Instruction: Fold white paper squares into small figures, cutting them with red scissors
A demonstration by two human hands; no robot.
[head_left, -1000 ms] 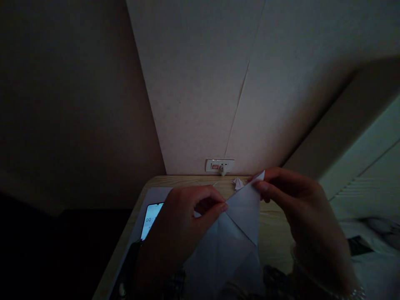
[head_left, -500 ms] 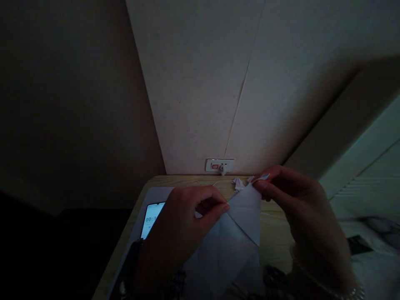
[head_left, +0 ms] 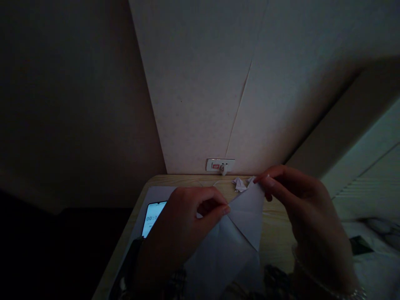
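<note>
Left hand point(head_left: 184, 223) pinched, right hand point(head_left: 308, 208) curled inward

Left side: thumb and index finger come together at the tips, leaving a rounded gap behind them. The left wrist point(head_left: 156, 258) lies lower, angled in from below. Right side: index finger arched, thumb extended toward its tip; contact between these 2 digits cannot be confirmed. The right wrist point(head_left: 325, 258) enters from the lower right.

Two hands point(head_left: 184, 225) point(head_left: 308, 204), one large folded sheet point(head_left: 233, 243), one phone point(head_left: 153, 217), one wall socket point(head_left: 219, 161)
</note>
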